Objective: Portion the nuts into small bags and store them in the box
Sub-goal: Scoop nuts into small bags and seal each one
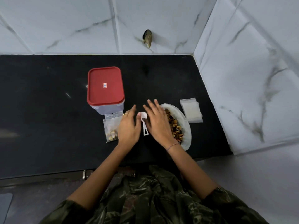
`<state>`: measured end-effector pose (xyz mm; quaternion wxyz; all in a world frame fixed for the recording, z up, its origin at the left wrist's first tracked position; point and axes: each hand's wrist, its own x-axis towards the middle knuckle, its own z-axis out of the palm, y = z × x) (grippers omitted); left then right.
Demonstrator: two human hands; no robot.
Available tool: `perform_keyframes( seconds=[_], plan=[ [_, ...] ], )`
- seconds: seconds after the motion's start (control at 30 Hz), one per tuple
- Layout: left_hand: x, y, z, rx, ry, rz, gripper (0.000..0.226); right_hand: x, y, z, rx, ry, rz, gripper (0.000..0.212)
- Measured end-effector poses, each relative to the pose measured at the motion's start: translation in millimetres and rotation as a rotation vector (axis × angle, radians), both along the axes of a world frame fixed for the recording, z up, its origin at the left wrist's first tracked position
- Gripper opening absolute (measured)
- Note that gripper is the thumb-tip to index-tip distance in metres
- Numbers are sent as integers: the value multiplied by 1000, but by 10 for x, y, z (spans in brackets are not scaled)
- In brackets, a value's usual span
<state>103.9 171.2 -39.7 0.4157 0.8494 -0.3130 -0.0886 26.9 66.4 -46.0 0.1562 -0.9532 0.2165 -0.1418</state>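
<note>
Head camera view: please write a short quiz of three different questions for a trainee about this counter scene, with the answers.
1. True or false: the box has its red lid on.
2. Multiple choice: where does the white scoop lie? A) inside the bag of nuts; B) on the counter between the two hands; C) on top of the box.
3. Short answer: which hand is partly over the small filled bag, and where is the stack of empty bags?

Key
1. True.
2. B.
3. The left hand, which wears a ring; the right hand is beside the bag of nuts. The empty bags lie to the right of the nuts.
</note>
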Motion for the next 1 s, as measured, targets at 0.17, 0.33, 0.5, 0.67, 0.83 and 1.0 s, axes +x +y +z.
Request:
perform_keyframes(
  seconds=[0.17,0.33,0.5,0.67,0.83,1.0],
  plan=[
    [-168,-589,314,-95,220,-55,38,-224,-553,176,18,-105,-197,39],
    [-345,-1228,315,-31,629,-90,37,-518,-1137,250,90,-76,-392,36],
    [-485,-1644,216,-66,976,6,32,-735,-1595,53,199,124,-570,43],
    [-580,-1934,61,-45,1061,28,34,-851,-1779,-121,310,235,-641,46],
    [-649,-2044,87,6,1145,48,13,-872,-1844,-161,396,187,-641,39],
    [-668,-2090,80,8,1153,77,36,-882,-1829,-160,448,92,-668,31]
  ],
)
